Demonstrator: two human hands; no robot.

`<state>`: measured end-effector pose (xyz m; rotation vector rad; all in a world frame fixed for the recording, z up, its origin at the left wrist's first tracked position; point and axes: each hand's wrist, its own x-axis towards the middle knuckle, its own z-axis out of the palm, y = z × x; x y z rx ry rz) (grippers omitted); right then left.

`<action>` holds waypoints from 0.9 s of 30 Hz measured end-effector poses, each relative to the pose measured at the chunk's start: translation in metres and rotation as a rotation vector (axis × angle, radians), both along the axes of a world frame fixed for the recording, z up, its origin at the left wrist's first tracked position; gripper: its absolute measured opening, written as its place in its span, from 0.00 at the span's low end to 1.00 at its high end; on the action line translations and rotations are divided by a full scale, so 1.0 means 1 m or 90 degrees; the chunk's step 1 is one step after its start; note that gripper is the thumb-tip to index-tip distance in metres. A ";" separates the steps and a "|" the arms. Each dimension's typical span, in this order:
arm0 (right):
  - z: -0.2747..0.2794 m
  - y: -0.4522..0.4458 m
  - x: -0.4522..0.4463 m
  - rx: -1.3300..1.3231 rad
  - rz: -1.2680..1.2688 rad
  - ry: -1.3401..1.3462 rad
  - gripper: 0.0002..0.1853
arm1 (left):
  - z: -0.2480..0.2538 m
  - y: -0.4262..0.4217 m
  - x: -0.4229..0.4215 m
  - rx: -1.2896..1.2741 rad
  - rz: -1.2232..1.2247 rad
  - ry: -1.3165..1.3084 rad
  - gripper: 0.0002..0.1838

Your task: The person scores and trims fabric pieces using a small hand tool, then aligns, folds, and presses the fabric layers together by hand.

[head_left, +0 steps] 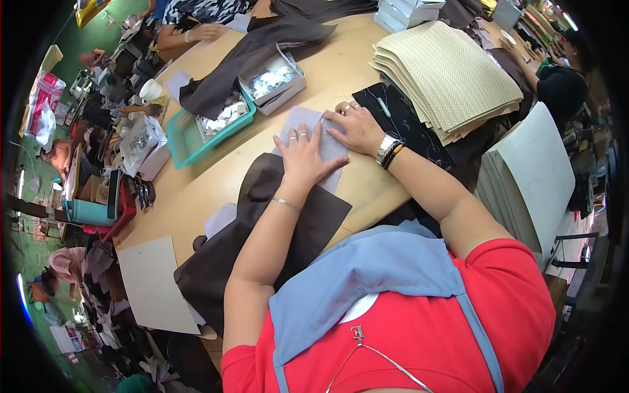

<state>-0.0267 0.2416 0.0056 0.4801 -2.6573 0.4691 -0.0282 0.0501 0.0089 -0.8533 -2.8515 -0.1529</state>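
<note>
My left hand (303, 156) lies flat with its fingers spread on a pale lilac piece of fabric (296, 116) on the table. At the upper right edge of that piece, my right hand (359, 130) has its fingers bent and the index fingertip on the fabric; whether something small sits under it I cannot make out. Below my left hand and forearm, dark brown fabric (262, 180) spreads over the table edge toward my lap. Part of the lilac fabric is hidden under my left hand.
Beyond my hands stand a teal basket (211, 145) with white pieces and a white box (278, 92) of small pieces. Woven cream sheets (452, 78) are stacked at right, beside black cloth (409, 124) holding a small light tool (384, 107). A person's hand (204, 33) rests across the table.
</note>
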 end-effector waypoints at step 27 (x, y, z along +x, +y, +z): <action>-0.010 0.004 -0.006 0.054 0.130 0.004 0.17 | 0.007 -0.026 0.014 -0.027 -0.016 0.007 0.43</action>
